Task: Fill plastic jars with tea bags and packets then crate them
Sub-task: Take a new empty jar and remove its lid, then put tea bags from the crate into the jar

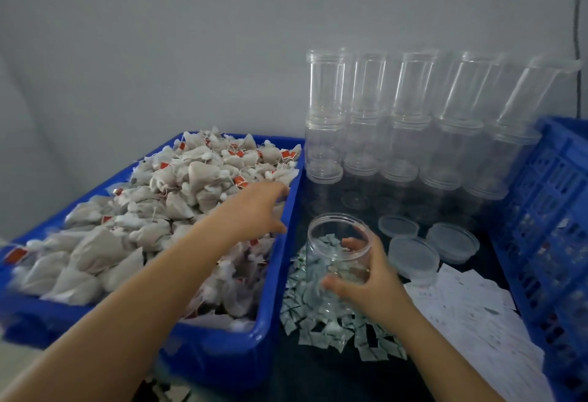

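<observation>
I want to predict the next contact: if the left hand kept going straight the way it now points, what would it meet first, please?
Probably the tea bags heaped at the far right of the blue tray; the left hand reaches over them, though its height above them is unclear.

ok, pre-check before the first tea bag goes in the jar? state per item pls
1. Clear plastic jar held: ok, right hand grips its side.
2. Jar mouth open: ok, no lid on; three translucent round lids lie beside it.
3. Jar upright: not ok, it tilts toward the blue plastic tray.
4. Left hand at the grey tea bags: ok, over the pile in the tray.
5. Tea bag gripped: cannot tell, fingertips are blurred.
6. Small grey-green packets in reach: ok, heaped under the jar.
</observation>
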A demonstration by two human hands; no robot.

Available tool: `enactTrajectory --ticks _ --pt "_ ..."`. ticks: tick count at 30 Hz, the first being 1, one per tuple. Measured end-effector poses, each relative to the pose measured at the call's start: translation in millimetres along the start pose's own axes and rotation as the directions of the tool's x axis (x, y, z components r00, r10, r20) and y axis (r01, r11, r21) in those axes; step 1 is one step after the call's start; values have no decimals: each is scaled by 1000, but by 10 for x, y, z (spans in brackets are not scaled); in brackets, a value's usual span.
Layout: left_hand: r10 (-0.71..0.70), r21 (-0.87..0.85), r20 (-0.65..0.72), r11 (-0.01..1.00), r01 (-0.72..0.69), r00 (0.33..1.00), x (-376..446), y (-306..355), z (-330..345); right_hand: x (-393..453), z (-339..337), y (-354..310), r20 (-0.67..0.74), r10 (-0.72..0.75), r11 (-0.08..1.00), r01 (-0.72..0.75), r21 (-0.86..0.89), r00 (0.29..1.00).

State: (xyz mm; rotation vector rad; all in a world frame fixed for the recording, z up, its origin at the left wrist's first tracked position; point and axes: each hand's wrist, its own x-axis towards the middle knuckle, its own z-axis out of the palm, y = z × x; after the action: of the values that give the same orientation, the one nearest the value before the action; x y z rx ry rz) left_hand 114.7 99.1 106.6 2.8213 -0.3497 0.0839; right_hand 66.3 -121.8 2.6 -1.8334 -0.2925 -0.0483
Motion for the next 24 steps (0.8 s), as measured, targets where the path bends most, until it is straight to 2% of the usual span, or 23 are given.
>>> enactTrajectory --ticks 2,4,8,11,15,19,24 --pt "-68 107 -158 991 85 985 2 -189 9 -25 88 81 58 10 1000 -10 -8 998" --pt "-58 194 -289 974 117 956 -12 -352 52 -40 152 157 87 17 1000 -18 9 996" --pt "-15 300 -444 940 165 896 -3 -572 106 -47 244 277 75 21 998 -25 55 997" --pt "-70 336 -458 909 246 886 80 -646 81 -54 290 344 59 -13 998 9 63 998" --pt "-228 345 -416 856 385 880 157 -758 18 -73 306 398 21 -18 995 16 94 1000" --pt "-190 338 -424 874 350 886 160 -799 36 -58 306 443 20 -24 994 22 105 1000" --pt "-170 68 -473 971 229 864 152 -790 -53 -56 317 474 33 -45 993 41 113 998"
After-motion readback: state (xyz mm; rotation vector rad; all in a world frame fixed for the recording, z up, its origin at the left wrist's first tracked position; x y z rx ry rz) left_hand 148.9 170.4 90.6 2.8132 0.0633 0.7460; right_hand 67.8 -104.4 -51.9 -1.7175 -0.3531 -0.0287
